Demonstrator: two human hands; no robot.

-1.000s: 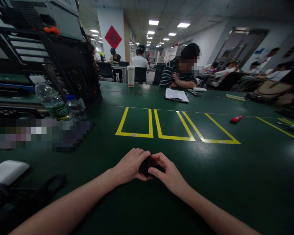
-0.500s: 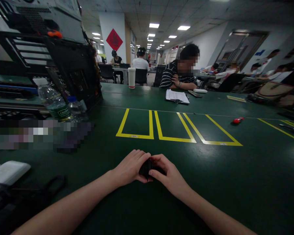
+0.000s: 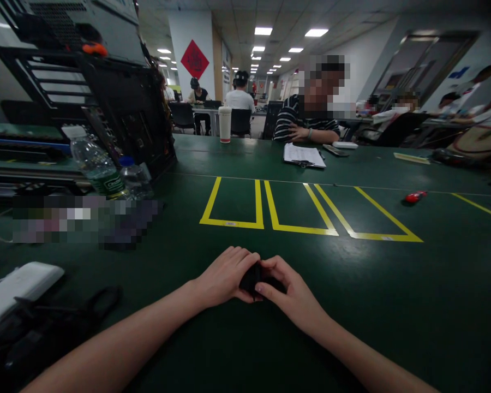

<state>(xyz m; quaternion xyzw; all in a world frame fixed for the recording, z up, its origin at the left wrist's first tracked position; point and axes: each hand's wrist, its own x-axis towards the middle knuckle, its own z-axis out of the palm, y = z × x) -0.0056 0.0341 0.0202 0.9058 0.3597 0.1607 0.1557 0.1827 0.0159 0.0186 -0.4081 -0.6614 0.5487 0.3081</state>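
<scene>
A green table point(image 3: 352, 305) is spread beneath both forearms, with a person point(image 3: 288, 123) seated across it, beyond the hands. Just past the hands, the tabletop is marked with yellow tape outlines point(image 3: 245, 224), probably so that separate spots can be told apart. A clipboard point(image 3: 303, 155) is laid farther out, near the seated person, presumably for easy reach from that side. To the left of the hands, a white case point(image 3: 24, 289) and bottles point(image 3: 102, 169) are set well aside, which leaves elbow room. Between the two hands, brought close together, a small black object point(image 3: 250, 279) is held: it is cupped from one side by the left hand point(image 3: 229, 278) and pinched at its edge by the right hand point(image 3: 288, 289), seemingly so that it is steadied. It looks dark and compact, but its full shape is hidden by the fingers, and no marking can be made out.
</scene>
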